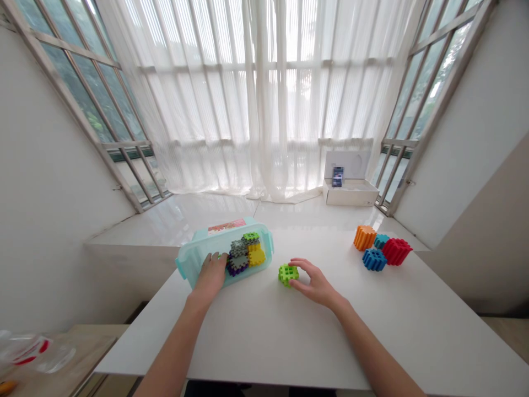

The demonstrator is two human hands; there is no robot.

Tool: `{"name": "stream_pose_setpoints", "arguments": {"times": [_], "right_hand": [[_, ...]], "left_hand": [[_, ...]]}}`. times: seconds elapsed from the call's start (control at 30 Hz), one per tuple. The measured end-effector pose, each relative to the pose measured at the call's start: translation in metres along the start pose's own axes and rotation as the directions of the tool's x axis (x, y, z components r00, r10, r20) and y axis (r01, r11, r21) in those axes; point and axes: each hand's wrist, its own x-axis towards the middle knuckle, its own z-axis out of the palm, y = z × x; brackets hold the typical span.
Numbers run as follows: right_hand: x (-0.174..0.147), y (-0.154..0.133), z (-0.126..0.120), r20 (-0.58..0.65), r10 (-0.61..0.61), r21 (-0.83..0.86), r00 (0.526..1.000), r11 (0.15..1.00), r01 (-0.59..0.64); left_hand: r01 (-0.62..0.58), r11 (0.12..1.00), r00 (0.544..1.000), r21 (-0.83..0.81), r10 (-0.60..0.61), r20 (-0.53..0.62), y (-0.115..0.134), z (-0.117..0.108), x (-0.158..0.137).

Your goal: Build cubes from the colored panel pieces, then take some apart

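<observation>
My left hand reaches into a pale turquoise plastic bin, its fingers curled over a green waffle block that is mostly hidden. Beside those fingers lie grey waffle blocks, purple ones, yellow ones and another green one. On the white table, my right hand holds a small stack of light green waffle blocks between thumb and fingers. The stack rests on the tabletop, right of the bin.
At the right stand stacks of orange, teal, blue and red waffle blocks. A white box with a phone stands by the curtain. A clear plastic bottle lies lower left, off the table.
</observation>
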Motion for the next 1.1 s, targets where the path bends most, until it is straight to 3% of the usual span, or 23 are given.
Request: {"name": "stream_pose_setpoints", "arguments": {"times": [0.1, 0.17, 0.23, 0.3, 0.4, 0.47, 0.57, 0.73, 0.83, 0.93, 1.1], "right_hand": [[0.000, 0.001, 0.000, 0.011, 0.012, 0.020, 1.000, 1.000, -0.012], [0.000, 0.002, 0.000, 0.011, 0.010, 0.039, 1.000, 0.999, -0.010], [-0.001, 0.003, 0.000, 0.009, 0.002, 0.062, 1.000, 0.998, -0.003], [-0.001, 0.004, 0.001, 0.008, 0.009, 0.077, 1.000, 0.997, -0.009], [-0.001, 0.005, 0.000, 0.013, 0.045, 0.076, 0.999, 0.996, -0.046], [0.000, 0.006, -0.001, 0.018, 0.056, 0.067, 0.998, 0.996, -0.057], [0.000, 0.009, -0.002, 0.026, 0.059, 0.052, 0.998, 0.997, -0.060], [-0.001, 0.010, 0.000, 0.020, 0.036, 0.068, 0.999, 0.997, -0.037], [-0.001, 0.010, 0.001, 0.006, 0.038, 0.089, 0.999, 0.995, -0.038], [-0.002, 0.011, 0.002, 0.011, 0.050, 0.073, 0.999, 0.996, -0.050], [-0.002, 0.014, 0.003, 0.011, 0.059, 0.047, 0.998, 0.997, -0.059]], "left_hand": [[-0.025, 0.993, 0.985, -0.112, 0.005, -0.173, 0.007, 0.004, -0.007], [-0.145, 0.947, 0.960, -0.286, 0.065, -0.274, 0.022, 0.001, -0.013], [-0.334, 0.833, 0.929, -0.441, 0.213, -0.303, 0.045, -0.006, -0.019], [-0.454, 0.722, 0.891, -0.522, 0.374, -0.258, 0.070, -0.016, -0.021], [-0.545, 0.634, 0.817, -0.548, 0.549, -0.177, 0.100, -0.031, -0.016], [-0.569, 0.621, 0.778, -0.539, 0.619, -0.108, 0.113, -0.039, -0.008], [-0.554, 0.657, 0.764, -0.511, 0.645, 0.001, 0.122, -0.046, 0.001], [-0.547, 0.662, 0.778, -0.512, 0.628, -0.020, 0.120, -0.046, 0.001], [-0.530, 0.679, 0.810, -0.508, 0.582, -0.066, 0.105, -0.051, -0.004], [-0.480, 0.765, 0.863, -0.429, 0.500, -0.074, 0.075, -0.065, -0.007], [-0.277, 0.956, 0.959, -0.099, 0.281, 0.030, 0.012, -0.085, -0.019]]}}
